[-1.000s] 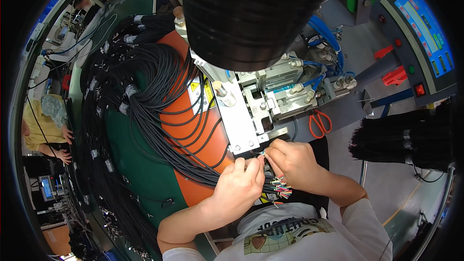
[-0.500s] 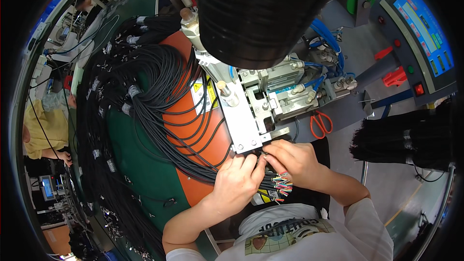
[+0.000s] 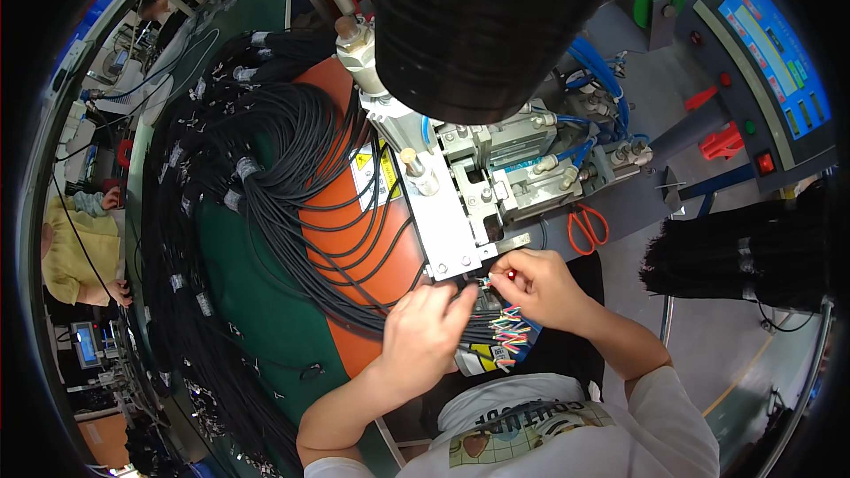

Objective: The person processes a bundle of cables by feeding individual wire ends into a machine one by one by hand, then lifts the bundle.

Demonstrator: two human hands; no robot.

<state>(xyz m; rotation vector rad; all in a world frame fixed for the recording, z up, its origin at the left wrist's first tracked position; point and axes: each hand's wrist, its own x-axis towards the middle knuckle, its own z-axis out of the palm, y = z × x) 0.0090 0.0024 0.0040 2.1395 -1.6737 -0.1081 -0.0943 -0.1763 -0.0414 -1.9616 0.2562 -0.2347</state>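
My right hand is closed in a pinch at the front end of the metal machine. A small red bit shows at its fingertips; what it belongs to is too small to make out. Just left of it, my left hand has its thumb apart from its bent fingers, slightly blurred, and I see nothing held in it. A bundle of black cables curves in from the left and passes under my left hand. Its stripped, multicoloured wire ends stick out between my hands, over a yellow-and-white label.
A black cylinder hangs over the machine. Orange-handled scissors lie to the right, below a control panel with a lit screen. More black cables hang at far right. Another person in yellow is at far left.
My hands have drawn apart; the left moved slightly left and its thumb opened. A red bit now shows in my right fingers. The coloured wire ends have shifted a little left.
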